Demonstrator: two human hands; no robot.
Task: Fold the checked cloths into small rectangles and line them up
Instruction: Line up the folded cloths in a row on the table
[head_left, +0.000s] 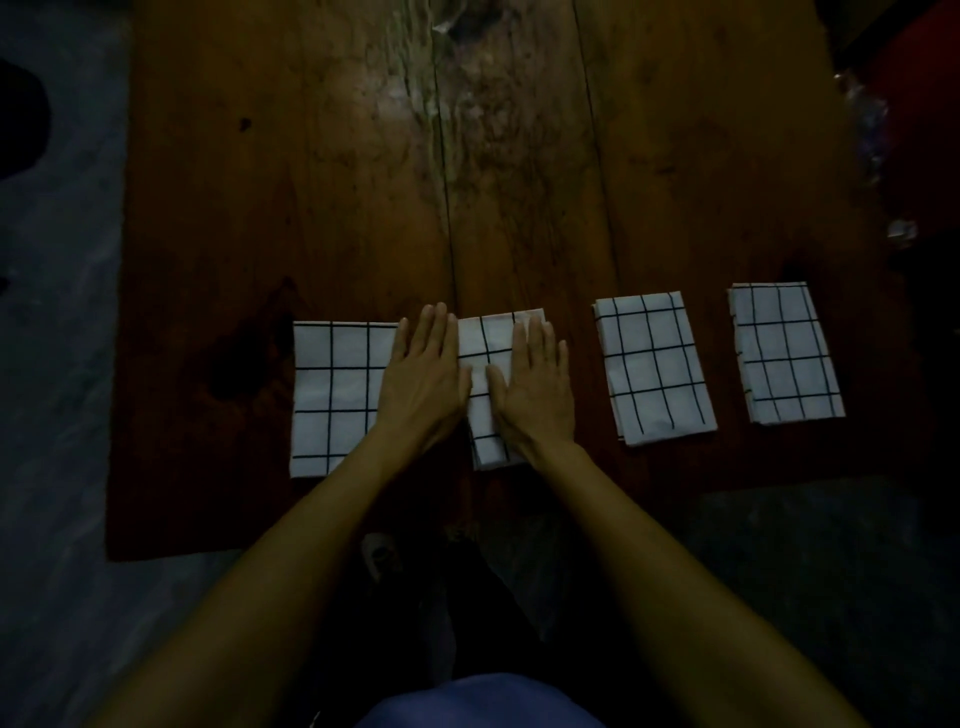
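Fingers lay straight and flat: the left hand (423, 382) and right hand (535, 387) both pressed the second folded checked cloth (488, 338), a white black-gridded rectangle. It sat in a row with three other folded cloths (332, 395) (652, 366) (784, 351) near the front edge of the worn, dark plank table (311, 182).

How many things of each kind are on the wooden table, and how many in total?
Folded checked cloths: 4, at and
Hands resting flat on the cloths: 2, left hand and right hand
Total: 6, all on the table
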